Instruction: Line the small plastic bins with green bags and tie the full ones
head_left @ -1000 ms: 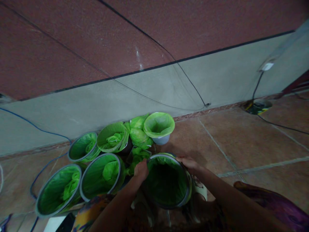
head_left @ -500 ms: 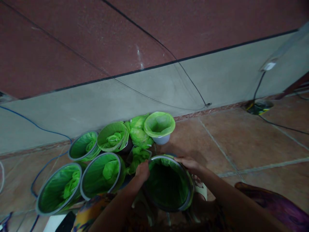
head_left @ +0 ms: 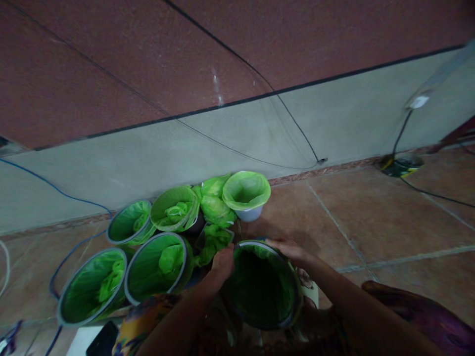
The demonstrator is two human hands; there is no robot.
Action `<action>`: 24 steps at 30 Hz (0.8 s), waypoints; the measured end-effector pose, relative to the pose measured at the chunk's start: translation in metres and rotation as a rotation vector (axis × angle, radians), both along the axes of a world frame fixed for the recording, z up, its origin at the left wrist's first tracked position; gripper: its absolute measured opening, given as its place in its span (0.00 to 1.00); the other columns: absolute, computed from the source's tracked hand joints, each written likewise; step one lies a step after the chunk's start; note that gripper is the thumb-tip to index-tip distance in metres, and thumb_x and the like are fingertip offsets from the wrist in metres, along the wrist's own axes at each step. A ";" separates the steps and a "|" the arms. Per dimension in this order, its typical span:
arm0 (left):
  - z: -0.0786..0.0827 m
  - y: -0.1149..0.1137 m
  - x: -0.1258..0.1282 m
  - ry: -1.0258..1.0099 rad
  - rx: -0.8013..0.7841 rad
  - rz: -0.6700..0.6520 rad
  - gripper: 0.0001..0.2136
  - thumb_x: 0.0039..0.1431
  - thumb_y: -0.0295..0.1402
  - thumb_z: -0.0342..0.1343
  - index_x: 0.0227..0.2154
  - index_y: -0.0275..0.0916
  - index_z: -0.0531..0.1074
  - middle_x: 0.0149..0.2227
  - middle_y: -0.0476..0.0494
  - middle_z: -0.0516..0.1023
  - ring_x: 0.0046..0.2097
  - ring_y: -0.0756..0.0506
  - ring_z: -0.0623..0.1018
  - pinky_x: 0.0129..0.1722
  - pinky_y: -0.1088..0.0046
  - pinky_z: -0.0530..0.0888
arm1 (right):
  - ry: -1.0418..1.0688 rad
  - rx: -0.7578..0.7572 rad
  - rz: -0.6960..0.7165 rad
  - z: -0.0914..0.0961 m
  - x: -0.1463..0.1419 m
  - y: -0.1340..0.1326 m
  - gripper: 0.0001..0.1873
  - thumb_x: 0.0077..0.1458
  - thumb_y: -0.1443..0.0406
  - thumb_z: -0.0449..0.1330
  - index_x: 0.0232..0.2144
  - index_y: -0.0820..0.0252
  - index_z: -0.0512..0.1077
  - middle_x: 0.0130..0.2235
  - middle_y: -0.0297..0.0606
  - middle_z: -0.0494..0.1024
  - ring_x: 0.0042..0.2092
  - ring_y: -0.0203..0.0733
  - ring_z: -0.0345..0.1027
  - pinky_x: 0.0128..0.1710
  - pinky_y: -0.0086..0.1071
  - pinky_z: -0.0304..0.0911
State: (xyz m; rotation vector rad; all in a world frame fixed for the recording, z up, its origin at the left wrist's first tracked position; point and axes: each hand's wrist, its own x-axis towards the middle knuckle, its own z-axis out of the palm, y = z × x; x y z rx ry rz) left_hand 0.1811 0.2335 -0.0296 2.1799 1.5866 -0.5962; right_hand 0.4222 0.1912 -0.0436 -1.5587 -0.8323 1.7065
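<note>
A round trash bin point(head_left: 265, 291) lined with a green plastic bag stands right in front of me, its mouth tilted toward me. My left hand point(head_left: 223, 262) grips the rim on its left side, fingers closed over the edge. On the upper right of the same rim, my right hand point(head_left: 289, 250) is closed on the edge and liner. The inside of the bin is dark, with green bag against its wall. Just left of it, a small container holds a bunched green bag point(head_left: 213, 242). My fingertips are partly hidden.
Several bins with green liners stand to the left, among them a grey-rimmed bin point(head_left: 156, 269). Near the wall are a knotted green bag point(head_left: 216, 205) and a white bin point(head_left: 249, 213). A blue cable point(head_left: 74, 247) runs along the left floor; a phone point(head_left: 102, 338) lies lower left.
The bin's rim has shifted slightly right and down, and my left hand has moved a little right with it. The view has shifted slightly.
</note>
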 end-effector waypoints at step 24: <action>-0.001 -0.008 0.022 -0.089 0.076 -0.149 0.19 0.61 0.21 0.43 0.55 0.36 0.64 0.46 0.34 0.77 0.51 0.42 0.77 0.50 0.66 0.73 | -0.251 -0.009 -0.008 -0.004 -0.005 0.006 0.09 0.47 0.60 0.64 0.26 0.61 0.78 0.26 0.36 0.79 0.29 0.38 0.70 0.29 0.27 0.64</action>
